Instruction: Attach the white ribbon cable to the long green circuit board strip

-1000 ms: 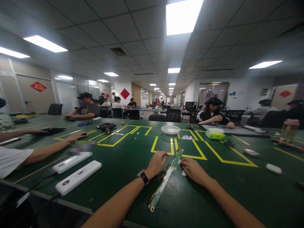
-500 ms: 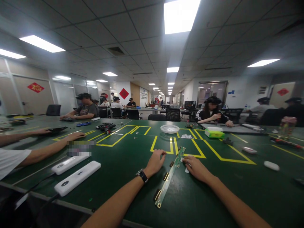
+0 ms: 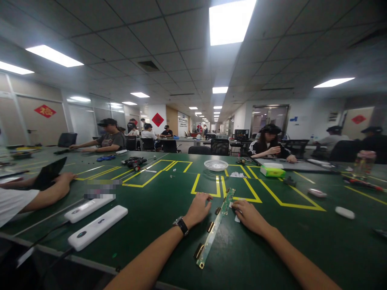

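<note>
A long, narrow green circuit board (image 3: 217, 225) lies slantwise on the green table between my two hands. Several dark, gold-edged connector parts stick out along its left edge. My left hand (image 3: 198, 208), with a black watch on its wrist, rests left of the board's far part, fingers loosely bent and nothing held. To the right of the board, my right hand (image 3: 250, 216) lies palm down, fingers loosely curved. Small white scraps (image 3: 237, 219) show by its fingertips and thumb; whether it touches them is unclear.
Two white power banks or adapters (image 3: 98, 227) with cables lie at left. A clear round dish (image 3: 216, 164), a green-and-white packet (image 3: 272, 170) and a white mouse-like object (image 3: 345, 212) are on the table. At left, a co-worker's hand (image 3: 64, 183) is beside a dark flat panel (image 3: 50, 172).
My hands and the circuit board stay almost where they were. The co-worker at left has drawn a hand back and tilted the dark panel up.
</note>
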Action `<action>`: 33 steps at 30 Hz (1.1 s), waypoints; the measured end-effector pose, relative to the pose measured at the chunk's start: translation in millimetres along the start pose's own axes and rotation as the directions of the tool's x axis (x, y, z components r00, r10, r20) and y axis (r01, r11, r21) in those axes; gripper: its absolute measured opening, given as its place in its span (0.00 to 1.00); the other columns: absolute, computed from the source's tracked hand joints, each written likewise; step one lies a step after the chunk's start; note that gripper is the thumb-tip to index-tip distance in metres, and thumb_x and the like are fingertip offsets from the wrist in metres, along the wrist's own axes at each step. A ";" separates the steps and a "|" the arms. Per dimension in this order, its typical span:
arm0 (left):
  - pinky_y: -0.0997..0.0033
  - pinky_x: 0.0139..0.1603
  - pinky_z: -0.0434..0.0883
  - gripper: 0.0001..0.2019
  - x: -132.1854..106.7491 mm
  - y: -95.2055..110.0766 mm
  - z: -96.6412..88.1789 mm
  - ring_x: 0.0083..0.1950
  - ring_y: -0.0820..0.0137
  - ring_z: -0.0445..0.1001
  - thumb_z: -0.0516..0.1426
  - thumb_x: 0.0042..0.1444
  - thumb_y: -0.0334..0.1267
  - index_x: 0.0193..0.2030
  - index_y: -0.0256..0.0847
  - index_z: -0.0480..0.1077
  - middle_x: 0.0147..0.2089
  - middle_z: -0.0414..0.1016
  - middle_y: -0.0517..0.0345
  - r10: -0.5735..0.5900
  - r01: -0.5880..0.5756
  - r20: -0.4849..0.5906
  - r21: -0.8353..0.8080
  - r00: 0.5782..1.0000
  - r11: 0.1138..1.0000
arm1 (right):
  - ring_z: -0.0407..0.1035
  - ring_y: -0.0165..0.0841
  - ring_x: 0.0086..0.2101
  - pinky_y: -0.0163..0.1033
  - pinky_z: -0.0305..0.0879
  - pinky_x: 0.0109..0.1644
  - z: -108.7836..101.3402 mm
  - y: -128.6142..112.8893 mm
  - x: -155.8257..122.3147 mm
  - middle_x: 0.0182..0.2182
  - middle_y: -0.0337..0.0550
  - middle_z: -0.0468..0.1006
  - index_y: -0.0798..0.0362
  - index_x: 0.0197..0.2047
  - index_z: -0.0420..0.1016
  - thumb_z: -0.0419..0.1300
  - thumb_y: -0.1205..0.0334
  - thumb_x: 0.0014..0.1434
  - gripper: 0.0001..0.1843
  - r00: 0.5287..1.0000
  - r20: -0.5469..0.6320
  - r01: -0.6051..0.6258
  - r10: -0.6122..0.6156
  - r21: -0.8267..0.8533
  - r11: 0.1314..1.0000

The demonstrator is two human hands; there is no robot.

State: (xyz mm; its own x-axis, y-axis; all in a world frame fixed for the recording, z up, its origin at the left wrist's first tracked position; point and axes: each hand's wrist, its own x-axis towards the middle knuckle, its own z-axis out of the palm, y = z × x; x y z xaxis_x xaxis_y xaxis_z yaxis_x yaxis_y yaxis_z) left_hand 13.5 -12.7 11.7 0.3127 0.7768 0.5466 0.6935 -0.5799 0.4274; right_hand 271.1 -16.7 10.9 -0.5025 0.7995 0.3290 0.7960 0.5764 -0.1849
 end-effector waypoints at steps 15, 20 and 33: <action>0.61 0.53 0.63 0.10 -3.1 5.9 -3.6 0.49 0.63 0.65 0.52 0.58 0.33 0.45 0.40 0.70 0.44 0.72 0.52 -0.010 0.008 0.035 0.074 0.999 0.997 | 0.65 0.42 0.52 0.46 0.58 0.56 0.8 4.0 1.0 0.49 0.50 0.74 0.52 0.49 0.75 0.50 0.66 0.60 0.18 0.999 -0.005 -0.033 0.033 -0.050 0.998; 0.62 0.53 0.63 0.10 -3.7 4.5 -2.7 0.49 0.63 0.65 0.52 0.59 0.34 0.45 0.40 0.70 0.44 0.71 0.53 -0.007 0.006 0.016 0.068 1.000 0.998 | 0.65 0.38 0.51 0.42 0.58 0.57 -1.0 -26.6 3.4 0.51 0.45 0.73 0.48 0.52 0.73 0.50 0.65 0.61 0.18 0.976 0.050 0.206 -0.212 0.096 0.974; 0.63 0.52 0.63 0.11 -4.5 1.8 2.1 0.50 0.63 0.65 0.52 0.59 0.35 0.47 0.40 0.70 0.44 0.71 0.52 -0.025 0.022 0.041 0.058 0.999 0.998 | 0.64 0.39 0.51 0.43 0.59 0.57 5.5 -22.9 2.3 0.50 0.47 0.74 0.50 0.51 0.74 0.51 0.67 0.60 0.19 0.990 0.006 0.142 -0.143 0.093 0.986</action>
State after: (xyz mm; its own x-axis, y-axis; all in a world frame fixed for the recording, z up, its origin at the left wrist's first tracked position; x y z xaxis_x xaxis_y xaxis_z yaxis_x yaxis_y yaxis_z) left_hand 14.6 -16.8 8.5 0.3217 0.8004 0.5058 0.7370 -0.5471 0.3969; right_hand 249.9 -27.1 10.8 -0.6132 0.7097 0.3469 0.6818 0.6973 -0.2213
